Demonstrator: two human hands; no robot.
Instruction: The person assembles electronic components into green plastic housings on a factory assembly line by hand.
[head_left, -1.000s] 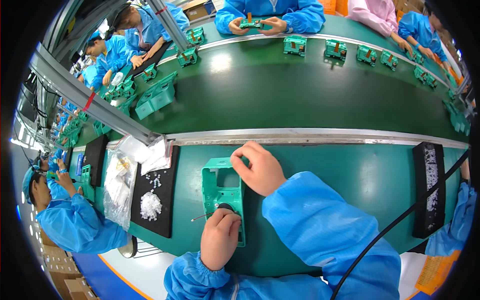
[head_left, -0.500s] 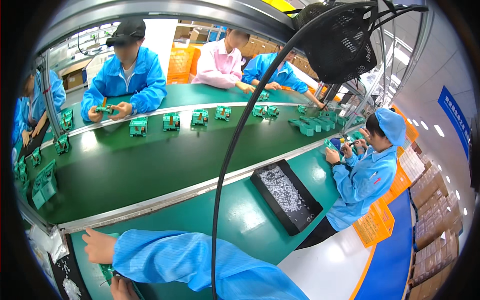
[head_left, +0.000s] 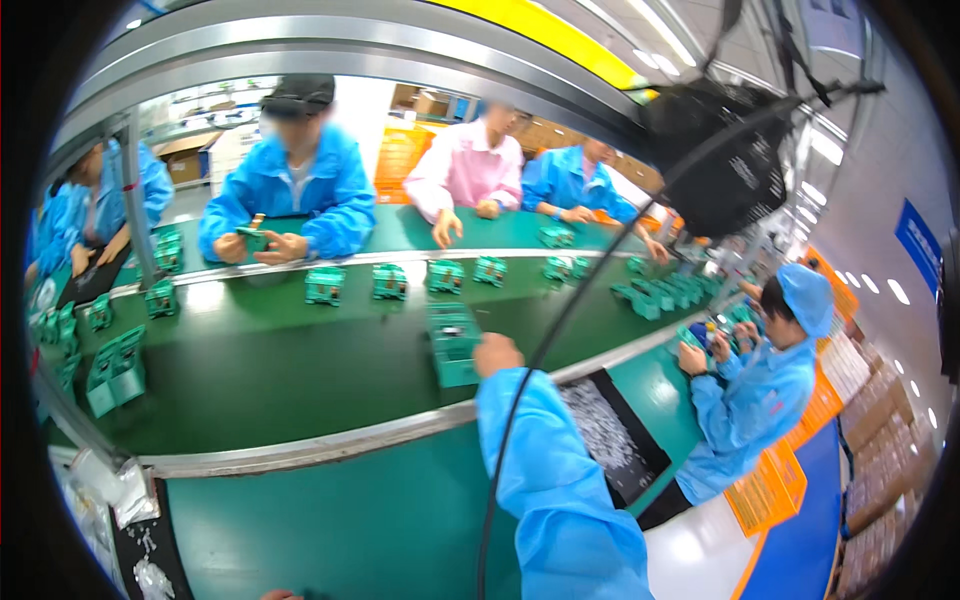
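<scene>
Housing (head_left: 453, 347) left of right hand (head_left: 497, 354), belt (head_left: 300, 385) beyond worktable (head_left: 330, 520), tray (head_left: 641, 437) at right

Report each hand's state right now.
Left hand: only a sliver shows; cannot tell.
Right hand: at the right edge of the green housing; grip unclear.

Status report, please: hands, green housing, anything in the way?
Right hand at green housing, grip unclear; left hand barely in view. Housing over belt. Black cable crosses view before right sleeve.
</scene>
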